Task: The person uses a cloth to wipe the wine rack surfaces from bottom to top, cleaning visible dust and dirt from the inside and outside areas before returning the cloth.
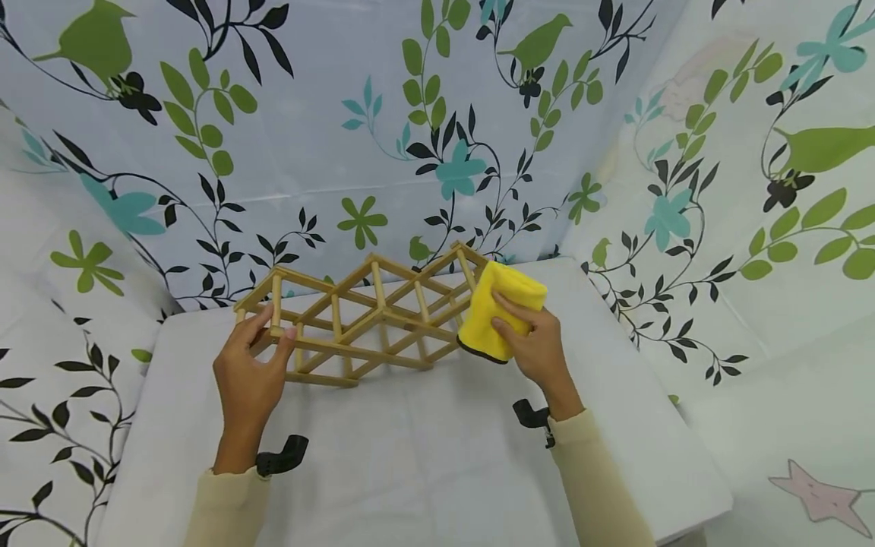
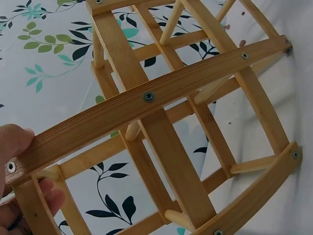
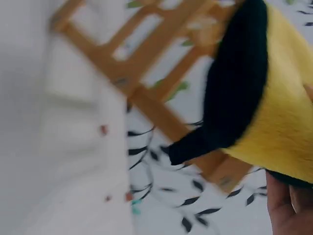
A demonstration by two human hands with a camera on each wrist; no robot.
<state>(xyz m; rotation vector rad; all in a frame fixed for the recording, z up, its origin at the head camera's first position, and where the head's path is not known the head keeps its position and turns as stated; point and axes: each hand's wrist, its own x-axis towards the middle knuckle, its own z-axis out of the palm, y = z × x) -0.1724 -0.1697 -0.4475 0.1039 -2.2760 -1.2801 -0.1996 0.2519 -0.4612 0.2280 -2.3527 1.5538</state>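
A wooden lattice rack (image 1: 383, 313) of crossed slats and dowels, joined by metal rivets, stands tilted on the white table. My left hand (image 1: 253, 366) grips its left end, thumb on the near slat and fingers behind, as the left wrist view shows on the slat (image 2: 98, 115). At the rack's right end, my right hand (image 1: 536, 342) holds a folded yellow cloth (image 1: 488, 311) with a dark edge. In the right wrist view the cloth (image 3: 279, 98) hides part of the rack (image 3: 151, 105); whether they touch there I cannot tell.
The white table (image 1: 410, 463) extends in front of the rack, its right edge sloping toward the lower right. Behind and at both sides hangs a patterned curtain (image 1: 287, 152) with leaves and birds. A black wrist mount (image 1: 282, 456) sits on the left wrist, another (image 1: 531, 414) on the right.
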